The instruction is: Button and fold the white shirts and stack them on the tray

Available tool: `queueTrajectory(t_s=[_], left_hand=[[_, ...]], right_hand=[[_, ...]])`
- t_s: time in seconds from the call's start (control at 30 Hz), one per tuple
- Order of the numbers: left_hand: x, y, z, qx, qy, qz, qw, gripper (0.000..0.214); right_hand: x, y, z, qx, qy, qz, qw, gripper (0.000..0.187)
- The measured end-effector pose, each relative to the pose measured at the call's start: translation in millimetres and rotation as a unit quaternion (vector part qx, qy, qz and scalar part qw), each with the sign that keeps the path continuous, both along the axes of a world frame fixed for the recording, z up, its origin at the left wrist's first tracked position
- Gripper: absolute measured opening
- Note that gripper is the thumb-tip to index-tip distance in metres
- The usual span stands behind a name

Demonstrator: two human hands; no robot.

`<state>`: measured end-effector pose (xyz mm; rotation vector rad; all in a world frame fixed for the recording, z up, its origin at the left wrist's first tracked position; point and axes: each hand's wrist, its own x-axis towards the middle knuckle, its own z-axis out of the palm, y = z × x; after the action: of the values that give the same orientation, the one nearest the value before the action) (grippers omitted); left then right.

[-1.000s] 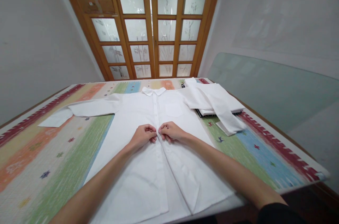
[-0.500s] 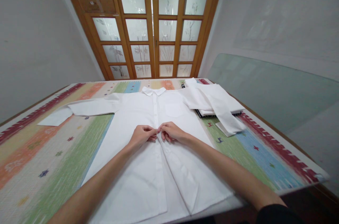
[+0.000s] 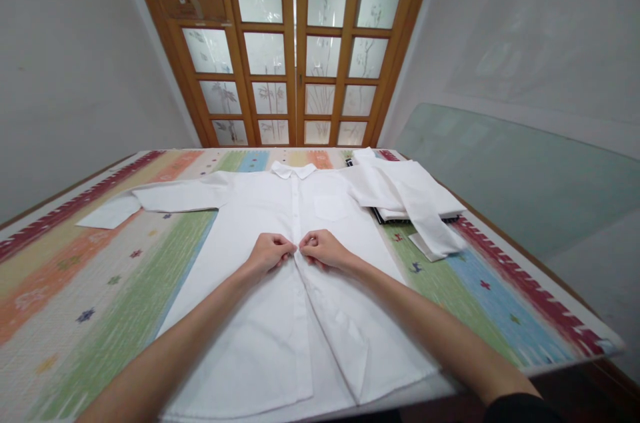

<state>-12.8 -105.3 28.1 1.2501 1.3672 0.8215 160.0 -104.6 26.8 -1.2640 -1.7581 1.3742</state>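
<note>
A white long-sleeved shirt (image 3: 250,210) lies spread face up, its collar (image 3: 293,170) at the far end. The front is joined from the collar down to mid-chest and parts below that. At the top of the parting, my left hand (image 3: 273,253) pinches one edge of the placket. Close beside it, my right hand (image 3: 323,250) pinches the other edge, fingertips almost touching those of the left. Any button between the fingers is hidden. The left-side sleeve (image 3: 175,196) stretches outward; the right-side sleeve (image 3: 433,230) lies bent over a folded pile.
The folded white clothes (image 3: 430,193), with something dark beneath, rest at the right. A striped, patterned cloth (image 3: 150,290) covers the table. Beyond the far edge are wooden glass-paned doors (image 3: 295,50). A pale green panel (image 3: 500,170) leans along the right wall.
My fingertips have drawn very slightly apart at the placket, both hands still pinching. The whole view has shifted a little.
</note>
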Motion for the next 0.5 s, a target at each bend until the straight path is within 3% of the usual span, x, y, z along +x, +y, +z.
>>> queueTrajectory(t_s=[0.3,0.5], left_hand=[[1.8,-1.2,-1.5,0.015,0.017,0.002,1.0,0.012],[0.7,0.4,-1.6,-0.005,0.001,-0.028,1.0,0.016]], right_hand=[[-4.6,-1.4,-0.8,0.029,-0.063,-0.004,0.998,0.008],[-7.2,-5.1,-2.2,0.137,-0.085,-0.014,0.987,0.011]])
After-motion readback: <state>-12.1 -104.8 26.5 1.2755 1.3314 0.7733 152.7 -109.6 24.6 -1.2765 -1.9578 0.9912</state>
